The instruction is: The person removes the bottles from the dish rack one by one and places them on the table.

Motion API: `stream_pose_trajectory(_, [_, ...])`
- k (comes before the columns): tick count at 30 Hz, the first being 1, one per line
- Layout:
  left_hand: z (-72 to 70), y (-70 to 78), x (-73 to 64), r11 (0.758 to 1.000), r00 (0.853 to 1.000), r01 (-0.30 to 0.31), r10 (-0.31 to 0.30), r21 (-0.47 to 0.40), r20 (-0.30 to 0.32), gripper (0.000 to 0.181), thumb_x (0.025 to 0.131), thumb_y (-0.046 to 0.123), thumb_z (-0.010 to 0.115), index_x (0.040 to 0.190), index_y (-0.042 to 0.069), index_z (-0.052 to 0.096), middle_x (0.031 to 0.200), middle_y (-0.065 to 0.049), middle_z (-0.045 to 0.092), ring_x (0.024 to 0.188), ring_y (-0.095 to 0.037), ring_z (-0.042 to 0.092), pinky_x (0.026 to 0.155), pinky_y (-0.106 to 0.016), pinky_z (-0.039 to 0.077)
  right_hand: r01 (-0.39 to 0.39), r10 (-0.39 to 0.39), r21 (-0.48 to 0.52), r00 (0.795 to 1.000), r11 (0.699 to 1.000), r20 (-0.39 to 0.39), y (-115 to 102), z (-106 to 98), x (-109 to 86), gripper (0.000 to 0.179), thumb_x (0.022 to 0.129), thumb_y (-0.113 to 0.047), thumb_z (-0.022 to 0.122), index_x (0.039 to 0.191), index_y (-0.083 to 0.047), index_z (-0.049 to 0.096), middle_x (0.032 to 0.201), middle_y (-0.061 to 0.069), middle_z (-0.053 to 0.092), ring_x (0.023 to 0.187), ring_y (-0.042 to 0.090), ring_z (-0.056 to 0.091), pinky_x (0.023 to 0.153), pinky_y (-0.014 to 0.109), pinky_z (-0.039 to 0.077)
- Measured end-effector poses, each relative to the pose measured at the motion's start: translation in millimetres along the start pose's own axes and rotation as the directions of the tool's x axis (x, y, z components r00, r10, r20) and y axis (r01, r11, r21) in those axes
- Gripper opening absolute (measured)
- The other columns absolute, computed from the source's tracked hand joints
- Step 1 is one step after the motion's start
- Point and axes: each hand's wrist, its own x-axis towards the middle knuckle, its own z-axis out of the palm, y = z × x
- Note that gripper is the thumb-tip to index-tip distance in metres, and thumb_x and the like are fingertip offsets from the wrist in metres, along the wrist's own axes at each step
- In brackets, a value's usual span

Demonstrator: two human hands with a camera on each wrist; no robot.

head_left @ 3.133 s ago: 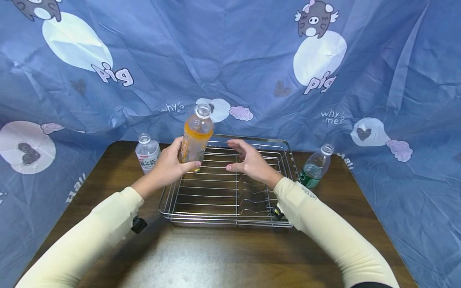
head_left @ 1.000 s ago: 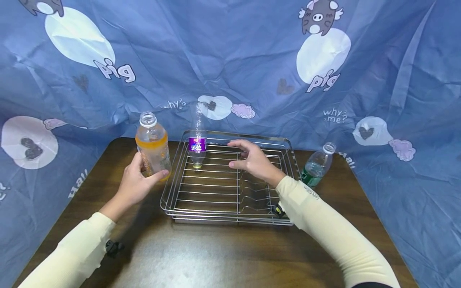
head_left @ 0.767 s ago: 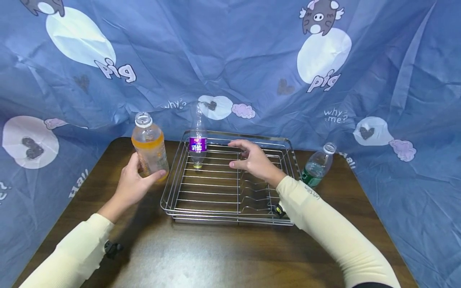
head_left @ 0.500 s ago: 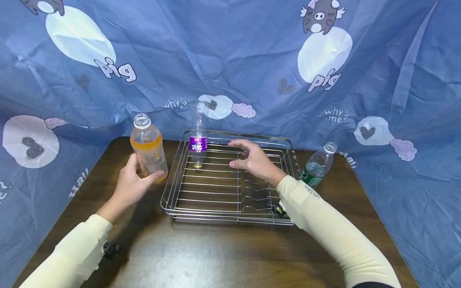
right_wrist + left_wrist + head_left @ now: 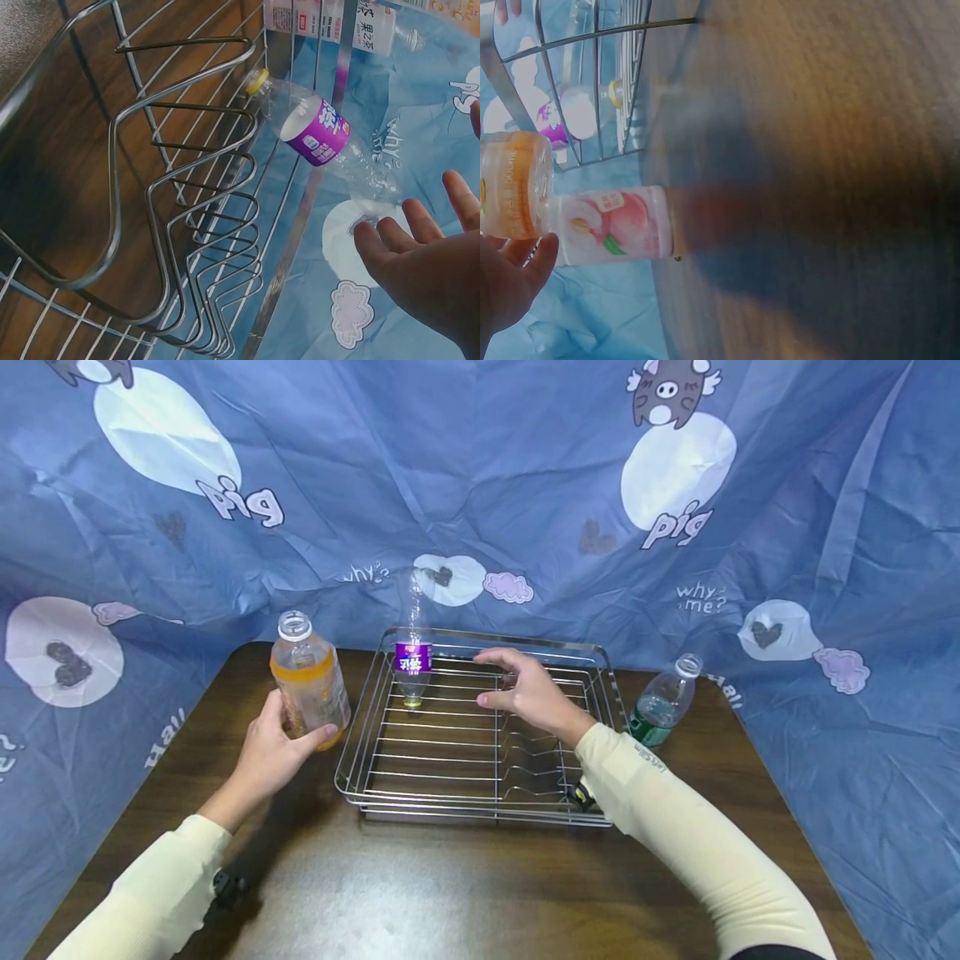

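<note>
My left hand (image 5: 273, 745) grips a clear plastic bottle with an orange band (image 5: 307, 689), left of the wire dish rack (image 5: 450, 810). The left wrist view has this bottle's base raised off the table. Behind it stands a peach-pictured bottle (image 5: 615, 225), which the held one hides in the head view. A purple-labelled bottle (image 5: 413, 660) with a yellow cap at its lower end leans in the rack's back left. Over the rack's right part hovers my right hand (image 5: 528, 695), thumb and fingers spread apart, holding nothing.
A green-labelled clear bottle (image 5: 660, 706) stands on the wooden table (image 5: 420, 893), right of the rack. Wavy wire dividers (image 5: 225, 202) run along the rack's right side. A blue printed curtain (image 5: 480, 477) hangs behind and around the table.
My left hand has carried the orange-banded bottle left from above the rack to beside it, uncovering the purple-labelled bottle. Lately the bottle has sunk a little. My right hand stays nearly still.
</note>
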Motion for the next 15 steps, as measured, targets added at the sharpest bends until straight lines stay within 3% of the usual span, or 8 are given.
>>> stream_pose_trajectory(10, [2.8, -7.7, -5.5, 1.000, 1.000, 0.016, -0.016, -0.002, 0.020, 0.060, 0.084, 0.022, 0.083, 0.126, -0.001, 0.046, 0.117, -0.022, 0.064, 0.103, -0.033, 0.060, 0.080, -0.040, 0.046, 0.005, -0.005, 0.004, 1.000, 1.000, 0.001, 1, 0, 0.1, 0.056, 0.081, -0.006, 0.080, 0.133, 0.000, 0.060, 0.145, 0.013, 0.053, 0.135, 0.031, 0.048, 0.111, 0.051, 0.040])
stream_pose_trajectory(15, [5.0, -12.6, -8.4, 1.000, 0.999, 0.029, -0.029, -0.004, 0.021, 0.060, 0.084, 0.020, 0.083, 0.125, -0.001, 0.045, 0.112, -0.022, 0.065, 0.101, -0.031, 0.059, 0.080, -0.040, 0.045, 0.015, -0.015, 0.011, 1.000, 1.000, 0.002, 3, 0, 1.5, 0.055, 0.081, -0.007, 0.080, 0.132, -0.001, 0.061, 0.145, 0.014, 0.053, 0.134, 0.031, 0.048, 0.110, 0.053, 0.040])
